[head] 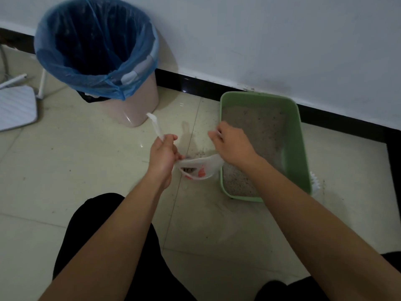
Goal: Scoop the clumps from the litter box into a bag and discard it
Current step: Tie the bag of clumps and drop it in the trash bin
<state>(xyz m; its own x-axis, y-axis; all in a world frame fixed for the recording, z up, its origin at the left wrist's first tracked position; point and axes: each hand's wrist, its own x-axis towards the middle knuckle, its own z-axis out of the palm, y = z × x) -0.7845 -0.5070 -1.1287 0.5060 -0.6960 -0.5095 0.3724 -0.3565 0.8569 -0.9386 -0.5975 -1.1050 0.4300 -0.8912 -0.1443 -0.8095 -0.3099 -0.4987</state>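
Head view, centre frame: left hand (162, 153) grips one handle of the plastic bag (204, 167); right hand (232, 144) pinches the other. Litter box (299, 153) lies right.

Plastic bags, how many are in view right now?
2. The blue bag lines the bin at upper left; the white bag is held by the left hand and right hand. More could be hidden inside the bin.

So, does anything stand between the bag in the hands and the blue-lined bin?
Nothing visible does. The bag is held between the left hand and right hand; only floor tile lies between it and the bin, whose mouth is uncovered. The litter box sits on the other side.
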